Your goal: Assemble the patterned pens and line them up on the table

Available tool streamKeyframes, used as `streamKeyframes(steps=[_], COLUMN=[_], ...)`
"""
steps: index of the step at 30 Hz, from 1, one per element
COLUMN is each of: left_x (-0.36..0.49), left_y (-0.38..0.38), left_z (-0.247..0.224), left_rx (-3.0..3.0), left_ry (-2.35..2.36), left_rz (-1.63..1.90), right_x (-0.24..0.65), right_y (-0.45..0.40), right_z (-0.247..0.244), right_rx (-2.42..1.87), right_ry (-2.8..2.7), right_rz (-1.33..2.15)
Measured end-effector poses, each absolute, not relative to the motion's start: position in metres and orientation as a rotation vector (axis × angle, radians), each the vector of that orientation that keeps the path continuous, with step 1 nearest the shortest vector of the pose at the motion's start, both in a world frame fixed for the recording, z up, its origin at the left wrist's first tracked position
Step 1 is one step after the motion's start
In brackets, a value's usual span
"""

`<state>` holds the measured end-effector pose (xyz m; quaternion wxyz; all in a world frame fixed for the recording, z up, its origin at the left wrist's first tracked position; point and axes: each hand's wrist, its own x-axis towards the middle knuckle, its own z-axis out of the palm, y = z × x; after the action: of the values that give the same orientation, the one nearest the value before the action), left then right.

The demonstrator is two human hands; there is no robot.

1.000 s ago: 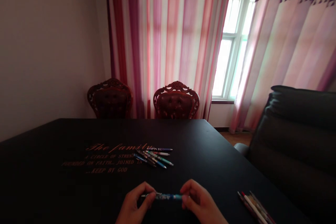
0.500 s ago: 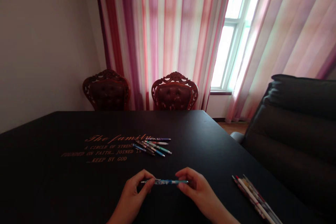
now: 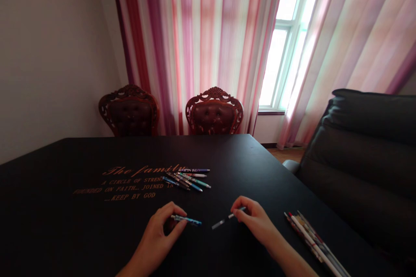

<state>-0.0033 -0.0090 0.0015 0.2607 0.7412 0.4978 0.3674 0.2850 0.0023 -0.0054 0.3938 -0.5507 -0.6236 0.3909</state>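
Note:
My left hand [image 3: 160, 228] is closed, pinching a blue patterned pen barrel [image 3: 194, 221] between thumb and forefinger. The barrel points right, its clip end towards my palm. Opposite it, my right hand [image 3: 255, 220] pinches a slim pen refill [image 3: 222, 222] by its right end. The refill slants down to the left, and its grey, see-through end faces the barrel with a gap between them. Part of the refill's right end is hidden by my fingers. Beyond both hands lies a loose pile of several pens [image 3: 191, 180] on the black table.
Several more pens or refills lie in a bundle [image 3: 313, 239] at the right of the black table [image 3: 81, 238]. Two carved chairs [image 3: 214, 114] stand behind the far edge. A dark padded armchair [image 3: 367, 151] is on the right, near the window [image 3: 276, 65].
The pen in my hands has come apart. My right hand has moved right and slightly up, drawing the refill out, while my left hand keeps the barrel. The view has shifted slightly.

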Motion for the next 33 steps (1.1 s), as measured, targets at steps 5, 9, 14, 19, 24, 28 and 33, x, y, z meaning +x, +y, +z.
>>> streamKeyframes(steps=[5,9,14,19,24,28,33], left_x=[-0.001,-0.001,0.000,0.005,0.011,0.013,0.010], left_y=[-0.018,-0.017,-0.011,-0.013,-0.021,-0.024,-0.022], left_z=[0.009,0.010,0.002,0.002,0.014,0.021,0.019], left_rx=[2.364,2.423,2.353,2.306,2.326,2.378,2.381], left_ry=[1.258,1.264,1.369,1.410,1.343,1.265,1.250], left_rz=[0.905,0.879,0.783,0.675,0.585,0.566,0.611], right_x=[0.279,0.275,0.271,0.262,0.255,0.251,0.262], right_y=[-0.004,-0.009,-0.012,-0.017,-0.025,-0.027,-0.020], right_z=[-0.003,0.003,0.003,0.000,-0.004,-0.002,0.009], right_rx=[-1.396,-1.369,-1.338,-1.394,-1.402,-1.389,-1.340], right_ry=[-1.696,-1.724,-1.753,-1.830,-1.867,-1.869,-1.781], right_rz=[0.950,0.956,1.015,0.976,0.928,0.932,0.906])
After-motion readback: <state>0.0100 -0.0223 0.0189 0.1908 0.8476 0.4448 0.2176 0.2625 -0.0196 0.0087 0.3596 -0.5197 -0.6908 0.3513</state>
